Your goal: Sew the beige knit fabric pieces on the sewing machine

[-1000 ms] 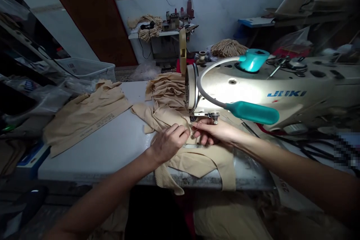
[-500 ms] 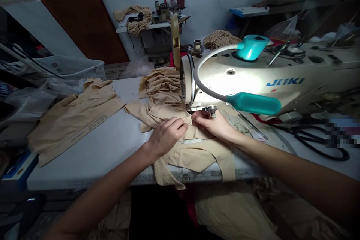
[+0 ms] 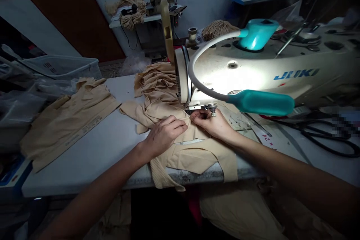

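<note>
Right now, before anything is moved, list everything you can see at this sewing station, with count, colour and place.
sewing machine: one, cream, marked JUKI, at right
gooseneck lamp: one, teal and grey, arching over the machine
presser foot: one, metal, under the machine head
beige fabric: one gathered heap, under the hands
beige garment piece: one, flat, at the table's left
table: one, white, under everything
plastic basket: one, translucent, behind the table at left
overlock machine: one, dark, on the far bench
left hand: one, resting on the fabric
right hand: one, at the fabric by the presser foot

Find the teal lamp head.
The teal lamp head sits against the cream JUKI sewing machine, up and right of the right hand, in the head view.
</note>
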Tool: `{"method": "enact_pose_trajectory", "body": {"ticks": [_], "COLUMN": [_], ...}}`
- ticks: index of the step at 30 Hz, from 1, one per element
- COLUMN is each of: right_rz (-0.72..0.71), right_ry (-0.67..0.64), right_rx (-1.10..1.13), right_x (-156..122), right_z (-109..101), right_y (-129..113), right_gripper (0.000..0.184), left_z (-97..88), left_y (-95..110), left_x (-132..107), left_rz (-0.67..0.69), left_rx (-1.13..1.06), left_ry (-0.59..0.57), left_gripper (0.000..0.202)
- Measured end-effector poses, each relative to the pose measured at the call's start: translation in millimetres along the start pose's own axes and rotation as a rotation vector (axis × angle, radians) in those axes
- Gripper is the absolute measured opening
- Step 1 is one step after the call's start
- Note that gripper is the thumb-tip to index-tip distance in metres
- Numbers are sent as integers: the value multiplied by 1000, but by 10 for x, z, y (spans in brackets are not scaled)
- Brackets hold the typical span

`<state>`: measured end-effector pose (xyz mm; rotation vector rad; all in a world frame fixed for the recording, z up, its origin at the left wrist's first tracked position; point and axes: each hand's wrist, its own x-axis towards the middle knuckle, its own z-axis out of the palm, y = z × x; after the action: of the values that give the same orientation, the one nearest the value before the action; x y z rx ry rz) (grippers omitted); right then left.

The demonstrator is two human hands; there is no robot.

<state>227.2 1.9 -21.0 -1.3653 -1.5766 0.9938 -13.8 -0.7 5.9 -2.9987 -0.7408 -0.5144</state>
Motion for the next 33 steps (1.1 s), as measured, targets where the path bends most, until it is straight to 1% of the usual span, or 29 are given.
{"method": "enact_pose_trajectory", "body": {"ticks": [3, 5, 10, 14, 19, 24, 28, 30, 33], "right_rz": [1, 8, -26, -40, -36, -47, -53, -76, -203], "right_ry": [-5, -2, 3, 14, 24, 50, 49, 27, -30], "right_rx": [36, 31, -37, -61, -65, -88, -138, -189, -400], "right_x": [-1, 1, -8, -16, -14, -2, 4, -50, -251], "right_z": [-1, 3, 12, 12, 22, 48, 33, 1, -50], "right_y": [0, 2, -17, -38, -25, -31, -72, -120, -206], "right_gripper": [14, 14, 10, 12, 12, 12, 13, 16, 28], "left_z": [43, 52, 27, -2, -27, -44, -86, -121, -167], "left_y": [-17, -15, 25, 56, 82, 104, 134, 163, 212], "left_x": [-15, -21, -33, -30, -18, -14, 1, 6, -12], "left_rz": [-63, -76, -35, -14, -3, -32, -34, -38, -56], "left_rx": [-122, -132, -3, 93, 137, 167, 161, 158, 158], "left_ry": [55, 47, -36, -61, -77, -117, -164, -196, -222], "left_gripper": [26, 26, 32, 32, 32, 33, 34, 32, 33]}}
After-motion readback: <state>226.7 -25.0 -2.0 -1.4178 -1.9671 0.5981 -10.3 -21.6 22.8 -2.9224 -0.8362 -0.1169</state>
